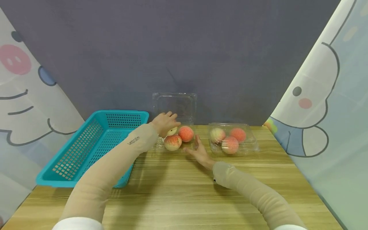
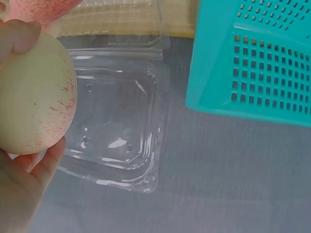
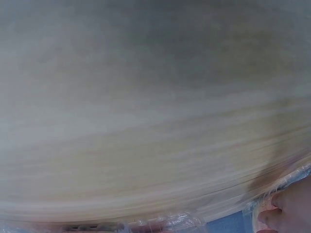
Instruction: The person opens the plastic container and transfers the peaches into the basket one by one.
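My left hand [image 1: 165, 123] grips a pale yellow peach with red speckles [image 2: 36, 97], thumb on one side and fingers on the other in the left wrist view. It is over an open clear plastic clamshell box [image 1: 189, 145], whose lid [image 1: 174, 107] stands up at the back. Inside the box lie a red-and-yellow peach [image 1: 173, 143] and a redder peach [image 1: 186, 134]. At the box's right front corner, my right hand [image 1: 201, 155] has its thumb and fingers spread apart, nothing between them. The right wrist view shows mostly blurred tabletop, with fingers at its lower right corner.
A turquoise perforated basket [image 1: 92, 112] stands on the left of the wooden table [image 1: 172, 195]. To the right is a lidded clear box [image 1: 250, 146] with three peaches inside. A grey wall [image 1: 184, 57] rises behind, with cartoon-printed panels on both sides.
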Demonstrator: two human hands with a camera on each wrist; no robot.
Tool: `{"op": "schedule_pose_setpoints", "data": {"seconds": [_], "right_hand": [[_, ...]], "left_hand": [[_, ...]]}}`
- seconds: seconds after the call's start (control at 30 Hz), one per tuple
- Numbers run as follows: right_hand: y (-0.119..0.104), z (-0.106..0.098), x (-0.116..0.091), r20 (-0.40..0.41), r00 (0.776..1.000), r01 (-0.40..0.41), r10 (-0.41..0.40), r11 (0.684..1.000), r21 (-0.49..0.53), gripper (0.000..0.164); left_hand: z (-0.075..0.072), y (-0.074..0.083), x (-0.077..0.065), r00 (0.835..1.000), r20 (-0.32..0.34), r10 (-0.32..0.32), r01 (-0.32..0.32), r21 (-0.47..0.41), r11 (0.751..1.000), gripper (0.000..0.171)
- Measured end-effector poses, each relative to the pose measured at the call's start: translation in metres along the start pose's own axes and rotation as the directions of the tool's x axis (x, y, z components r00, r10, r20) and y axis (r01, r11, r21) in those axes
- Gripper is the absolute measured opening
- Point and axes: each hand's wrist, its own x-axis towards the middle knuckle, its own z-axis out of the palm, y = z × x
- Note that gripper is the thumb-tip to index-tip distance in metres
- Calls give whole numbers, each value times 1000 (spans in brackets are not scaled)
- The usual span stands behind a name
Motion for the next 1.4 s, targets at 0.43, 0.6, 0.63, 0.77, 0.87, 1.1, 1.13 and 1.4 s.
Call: {"op": "schedule_pose_setpoints", "data": {"seconds": [0.43,0.6,0.63,0.77,0.87,1.1,1.13,1.4], "right_hand": [[-19,-4,-8,56,998,-8,7,1000,22,98],[-31,-1,-15,62,998,-8,7,1000,12,94],[-32,-1,-16,63,998,-10,9,1000,10,94],[-33,-1,-16,68,998,-11,11,1000,11,93],[-32,-2,-15,69,998,-10,9,1000,10,93],[-15,-8,-9,20,1000,-17,17,1000,-11,94],[-11,-8,-6,12,1000,-22,22,1000,-20,95],[1,-7,0,-5,1000,-24,24,999,-26,97]], "left_hand": [[-6,-4,-34,985,-161,-56,45,-68,997,64],[-4,-14,-49,972,-195,-130,101,-154,983,65],[-3,-16,-53,969,-201,-142,110,-162,981,65],[0,-26,-64,955,-237,-180,132,-206,970,61],[4,-32,-73,942,-268,-203,144,-226,964,57],[15,-39,-87,937,-268,-223,164,-224,961,51],[17,-40,-89,937,-262,-229,171,-228,959,52],[33,-51,-110,937,-215,-274,230,-209,950,60]]}}
